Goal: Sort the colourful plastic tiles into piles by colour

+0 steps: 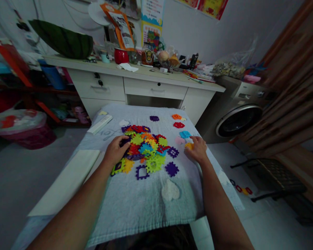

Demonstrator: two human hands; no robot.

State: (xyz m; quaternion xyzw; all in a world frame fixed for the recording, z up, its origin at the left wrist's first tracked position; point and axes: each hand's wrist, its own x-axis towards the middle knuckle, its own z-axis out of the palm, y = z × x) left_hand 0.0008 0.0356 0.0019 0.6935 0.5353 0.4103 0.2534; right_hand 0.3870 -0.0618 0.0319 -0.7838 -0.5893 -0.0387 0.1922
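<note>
A heap of flat, notched plastic tiles (145, 147) in red, yellow, green, blue and purple lies on a pale blue towel (135, 201) spread over a small table. My left hand (116, 149) rests on the heap's left edge, fingers curled over dark purple tiles. My right hand (197, 148) sits to the right of the heap, fingers bent onto a yellow-orange tile (189, 146) beside a pink tile (179, 140) and a light blue tile (184, 134). Loose purple tiles (171, 168) lie in front of the heap. A white tile (170, 190) lies nearer me.
A white remote (99, 124) lies at the towel's far left. Behind stands a cluttered white desk (135, 81) with drawers. A washing machine (237, 114) is at the right, a black chair (279, 177) beside it. A pink bin (21, 126) sits on the floor at left.
</note>
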